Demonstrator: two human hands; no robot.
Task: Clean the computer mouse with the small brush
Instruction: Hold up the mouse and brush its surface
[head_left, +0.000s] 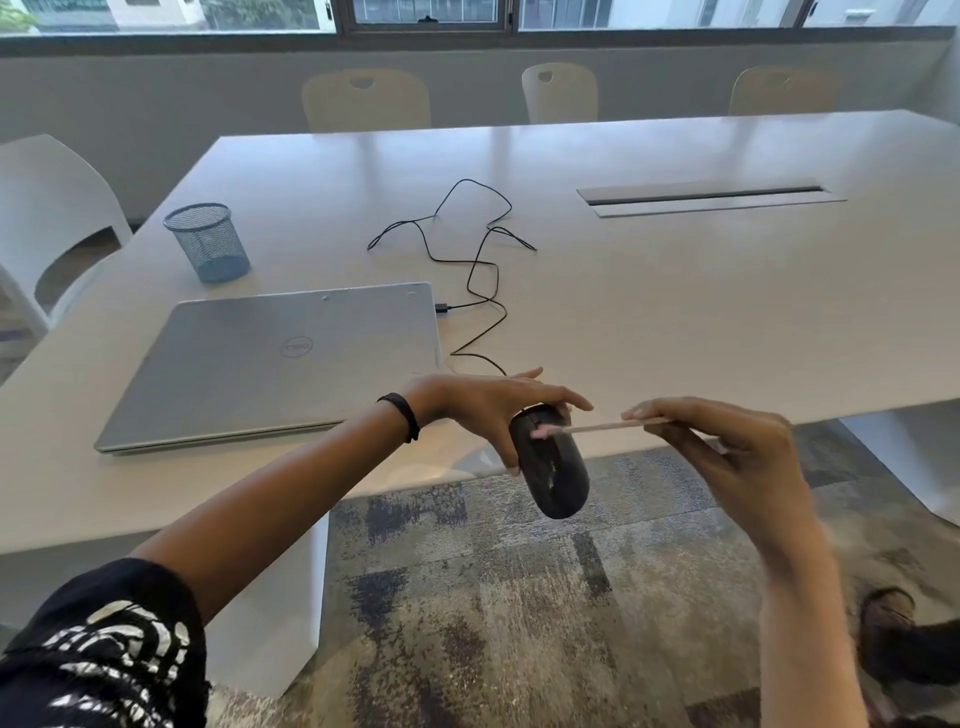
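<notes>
I am holding the mouse (551, 467) in my left hand (483, 410), lifted off the table (675, 312) and hanging just past its near edge, over the carpet (519, 597), probably so loosened dust drops to the floor and not onto the work surface. Grip config: thumb on the near side, fingers wrapped over the far end, index extended fwd and not pressing anything; the hand is closed on the mouse, top shell facing me and tail end tilted down twd me. This orientation is exposing the button/wheel area to the tool. My right hand (727, 441) is pinching the brush (602, 427) near its back end, thumb and fingers narrowed tight on the thin pale handle, other fingers curled loosely below. Long hold on the handle is giving reach w/o my hand blocking the view. The pinkish tip is touching the upper part of the mouse, approx. at the wheel/seam zone; exact contact spot is too blurred to confirm. The cable (483, 270) is running back from behind my left hand in loose loops across the table, its plug lying just beside the closed laptop (270, 364); whether it is seated in a port, I cannot tell. Slack in the cable is letting me tilt the mouse freely. A mesh cup (208, 241) is standing well apart at left, not in use. Status est.: brushing step is in progress.
</notes>
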